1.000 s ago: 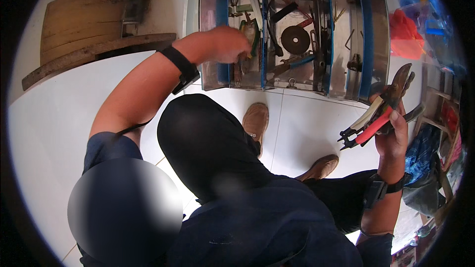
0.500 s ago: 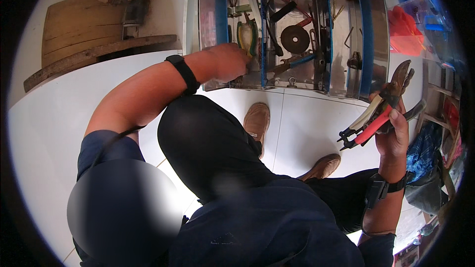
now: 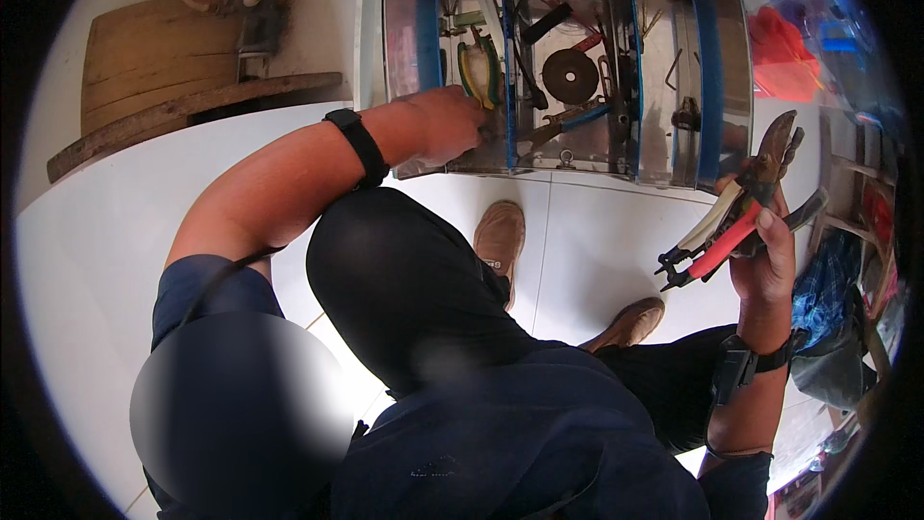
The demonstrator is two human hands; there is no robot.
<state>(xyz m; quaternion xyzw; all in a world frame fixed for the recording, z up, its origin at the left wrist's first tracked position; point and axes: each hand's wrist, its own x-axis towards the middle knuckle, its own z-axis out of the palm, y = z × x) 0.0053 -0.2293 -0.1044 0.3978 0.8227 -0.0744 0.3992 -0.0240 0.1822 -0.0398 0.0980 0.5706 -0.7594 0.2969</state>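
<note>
My right hand (image 3: 767, 248) is closed round a bundle of pliers (image 3: 727, 239) at the right, held in the air beside the toolbox. Their handles are red, cream and black, and dark metal jaws point up and away. My left hand (image 3: 446, 123) reaches into the near end of the left compartment of the clear-sided toolbox (image 3: 577, 171). Its fingers are curled down together, and whatever lies under them is hidden. Just beyond these fingers lie pliers with green and yellow handles (image 3: 493, 77).
In the toolbox's middle compartment are a dark round disc (image 3: 570, 76), a blue-handled tool (image 3: 582, 117) and a black cylinder (image 3: 548, 23). A hex key (image 3: 673, 68) lies in the right one. A wooden board (image 3: 159, 58) stands far left; a red bag (image 3: 782, 56) lies right.
My left hand has shifted slightly within the left compartment and looks sharper now. The pliers in my right hand have hardly moved.
</note>
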